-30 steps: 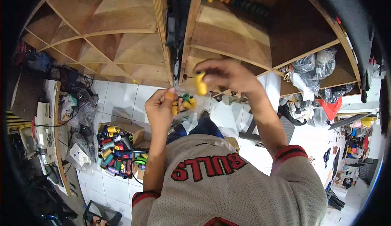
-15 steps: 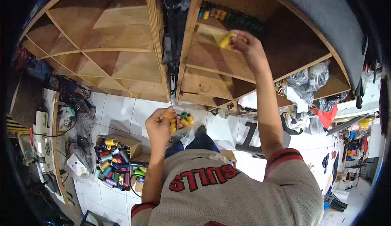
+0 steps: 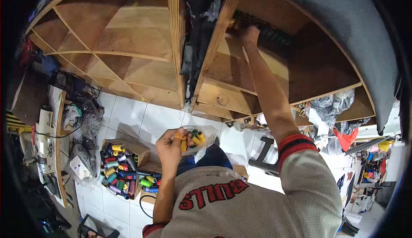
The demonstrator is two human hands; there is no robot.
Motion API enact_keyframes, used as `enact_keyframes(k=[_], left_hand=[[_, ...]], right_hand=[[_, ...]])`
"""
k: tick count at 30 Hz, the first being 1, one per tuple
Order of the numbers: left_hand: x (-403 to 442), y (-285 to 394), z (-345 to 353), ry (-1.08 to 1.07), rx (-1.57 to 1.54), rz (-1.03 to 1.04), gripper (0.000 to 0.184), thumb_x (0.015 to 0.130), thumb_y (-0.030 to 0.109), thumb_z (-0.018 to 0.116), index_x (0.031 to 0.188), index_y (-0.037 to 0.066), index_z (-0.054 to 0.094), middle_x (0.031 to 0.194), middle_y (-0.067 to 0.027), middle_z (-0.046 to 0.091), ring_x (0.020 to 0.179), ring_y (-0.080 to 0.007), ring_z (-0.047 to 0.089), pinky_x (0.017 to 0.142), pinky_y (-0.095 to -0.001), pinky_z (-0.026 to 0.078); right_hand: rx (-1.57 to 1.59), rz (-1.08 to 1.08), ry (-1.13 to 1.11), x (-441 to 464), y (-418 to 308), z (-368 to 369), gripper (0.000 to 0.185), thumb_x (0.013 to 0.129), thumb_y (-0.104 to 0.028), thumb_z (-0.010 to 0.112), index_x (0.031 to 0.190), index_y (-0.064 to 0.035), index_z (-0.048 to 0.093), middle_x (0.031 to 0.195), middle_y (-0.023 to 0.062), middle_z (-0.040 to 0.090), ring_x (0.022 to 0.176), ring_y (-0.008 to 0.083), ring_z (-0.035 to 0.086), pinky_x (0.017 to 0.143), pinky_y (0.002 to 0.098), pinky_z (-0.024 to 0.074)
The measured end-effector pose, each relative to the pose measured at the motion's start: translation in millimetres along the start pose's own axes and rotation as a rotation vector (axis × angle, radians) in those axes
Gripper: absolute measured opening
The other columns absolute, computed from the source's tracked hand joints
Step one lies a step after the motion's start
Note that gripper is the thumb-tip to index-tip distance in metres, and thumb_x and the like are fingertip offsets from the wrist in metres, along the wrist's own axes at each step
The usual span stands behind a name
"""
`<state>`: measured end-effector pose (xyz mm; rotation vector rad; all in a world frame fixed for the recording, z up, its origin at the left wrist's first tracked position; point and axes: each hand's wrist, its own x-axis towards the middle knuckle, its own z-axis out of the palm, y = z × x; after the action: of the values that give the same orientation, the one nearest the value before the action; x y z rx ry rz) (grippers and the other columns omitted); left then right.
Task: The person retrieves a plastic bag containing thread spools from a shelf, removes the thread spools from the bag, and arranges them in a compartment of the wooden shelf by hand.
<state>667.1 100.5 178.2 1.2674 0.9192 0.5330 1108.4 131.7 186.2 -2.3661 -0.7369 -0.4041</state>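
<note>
The left hand (image 3: pixel 168 143) was raised in front of the waist, its fingers curled and drawn nearly together on the near edge of a clear plastic bag (image 3: pixel 211 131). Inside the bag lay a cluster of yellow and green thread spools (image 3: pixel 200 137), and an orange-yellow piece (image 3: pixel 178 135) showed right at the fingertips; whether they pinched it directly or through the plastic could not be told.

The right arm stretched up and forward into a wooden shelf compartment (image 3: pixel 322 66), where the right hand (image 3: pixel 250 35) reached the row of spools near the back. Its fingers pointed away into shadow, so how far apart they stood, and whether they had hold of a spool, could not be told. Dark spools (image 3: pixel 277 36) ran along the row to the right of that hand, and a yellowish spool (image 3: pixel 232 23) showed to its left.

Below the left forearm's side, a cardboard box (image 3: pixel 143 152) full of many-coloured spools (image 3: pixel 116 169) stood on the white tiled floor (image 3: pixel 124 117).
</note>
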Motion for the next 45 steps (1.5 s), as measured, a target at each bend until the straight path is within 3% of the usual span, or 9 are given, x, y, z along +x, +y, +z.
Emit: enact_keyframes(k=[4,7,16,19,21,25,29,39,45], left_hand=[[6,-6,-7,0.078,0.021,0.056,0.018,0.087,0.009,0.058,0.088,-0.009,0.06,0.072,-0.0104,0.063,0.058,-0.0126,0.059,0.054,-0.0231,0.048],[10,-14,-17,0.105,0.02,0.062,0.015,0.086,0.008,0.059,0.086,-0.007,0.06,0.071,-0.0104,0.063,0.059,-0.0124,0.059,0.054,-0.0227,0.049],[10,2,-21,0.167,0.074,0.084,0.021,0.087,0.012,0.059,0.088,-0.009,0.061,0.071,-0.0102,0.063,0.062,-0.0127,0.059,0.055,-0.0234,0.048],[7,8,-21,0.167,0.025,0.058,0.021,0.085,0.014,0.062,0.085,-0.006,0.063,0.064,-0.0021,0.056,0.056,-0.0072,0.047,0.049,-0.0211,0.036],[9,5,-17,0.193,-0.088,0.109,0.019,0.083,0.017,0.066,0.08,-0.002,0.065,0.056,0.0058,0.048,0.047,-0.0013,0.034,0.042,-0.019,0.024],[5,8,-16,0.112,0.0,0.105,0.019,0.086,0.014,0.062,0.082,-0.005,0.064,0.068,-0.004,0.061,0.059,-0.0085,0.055,0.053,-0.0207,0.045],[3,3,-10,0.053,-0.003,0.094,0.02,0.084,0.016,0.064,0.079,-0.004,0.065,0.063,-0.0002,0.058,0.054,-0.005,0.047,0.048,-0.0203,0.038],[3,-1,-2,-0.032,0.019,0.108,0.02,0.084,0.016,0.064,0.079,-0.004,0.064,0.059,0.0011,0.054,0.051,-0.0034,0.043,0.045,-0.0193,0.033],[9,-2,3,0.01,0.051,0.197,0.018,0.083,0.015,0.066,0.077,-0.001,0.064,0.05,0.0051,0.044,0.039,-0.0026,0.033,0.036,-0.0206,0.022]], right_hand=[[-0.187,-0.154,0.046,-5,-19,-8,0.021,0.083,-0.021,0.06,0.092,-0.0023,0.064,0.085,0.0141,0.066,0.075,0.024,0.065,0.063,0.0356,0.0522],[0.195,0.089,0.03,16,14,28,0.032,0.081,-0.028,0.065,0.096,-0.0002,0.063,0.092,0.0147,0.066,0.078,0.0246,0.066,0.068,0.0332,0.0528],[0.001,0.259,-0.008,-33,-21,-31,0.024,0.085,-0.023,0.059,0.096,-0.0027,0.064,0.094,0.0084,0.066,0.08,0.0227,0.064,0.071,0.0328,0.0513],[1.007,0.081,-0.25,-107,-45,-60,0.023,0.086,-0.021,0.058,0.096,-0.0011,0.064,0.091,0.0094,0.065,0.077,0.0218,0.064,0.068,0.0308,0.0513],[1.054,0.082,-0.871,-145,-58,-89,0.022,0.086,-0.016,0.058,0.1,0.0006,0.063,0.09,0.0104,0.065,0.078,0.0193,0.063,0.069,0.029,0.0514],[0.761,-0.42,-1.412,-233,-117,-118,0.023,0.084,-0.013,0.061,0.105,-0.003,0.061,0.092,0.007,0.067,0.084,0.017,0.063,0.073,0.03,0.0491],[0.376,-0.694,-0.95,-311,-119,-65,0.019,0.074,-0.009,0.059,0.088,0.0032,0.058,0.084,0.017,0.061,0.083,0.033,0.062,0.075,0.0377,0.0492],[0.357,-0.712,-0.504,-376,-81,8,0.022,0.074,-0.016,0.053,0.08,0.0048,0.055,0.063,0.0172,0.053,0.063,0.0341,0.055,0.057,0.0443,0.0423],[0.554,-0.645,-0.561,-375,-86,-18,0.027,0.077,-0.023,0.057,0.078,0.0047,0.057,0.079,0.0187,0.054,0.072,0.0343,0.056,0.067,0.0423,0.0458]])
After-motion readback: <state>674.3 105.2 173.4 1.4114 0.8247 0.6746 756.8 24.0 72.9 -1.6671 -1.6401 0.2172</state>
